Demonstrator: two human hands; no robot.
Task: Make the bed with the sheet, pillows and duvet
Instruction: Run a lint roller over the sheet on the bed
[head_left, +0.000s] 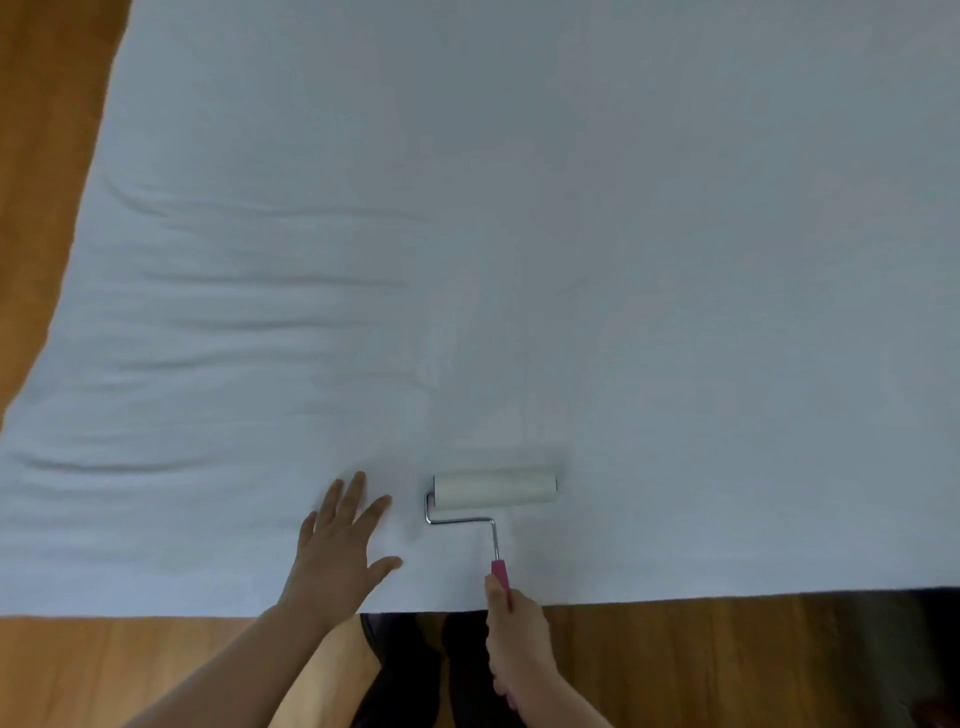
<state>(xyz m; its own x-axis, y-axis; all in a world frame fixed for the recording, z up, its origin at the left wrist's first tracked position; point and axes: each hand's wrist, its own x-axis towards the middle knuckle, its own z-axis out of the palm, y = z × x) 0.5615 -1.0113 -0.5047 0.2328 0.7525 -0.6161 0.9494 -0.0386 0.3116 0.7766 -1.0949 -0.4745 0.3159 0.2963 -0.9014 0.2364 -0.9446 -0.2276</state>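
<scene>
Sheet: the white sheet (571, 260) covers the bed, creased toward its left side.
Left hand: the left hand (340, 545) lies flat on the sheet just left of the roller, fingers (358, 491) straight and spread.
Right hand: the right hand (514, 631) at the sheet's near edge, fingers curled round the pink handle (501, 574).
Roller: the white roller (495, 488) rests on the sheet.
Floor: wooden floor (727, 665) borders the sheet.

sheet (519, 234) | white, spread flat over bed | creases on left side
</scene>
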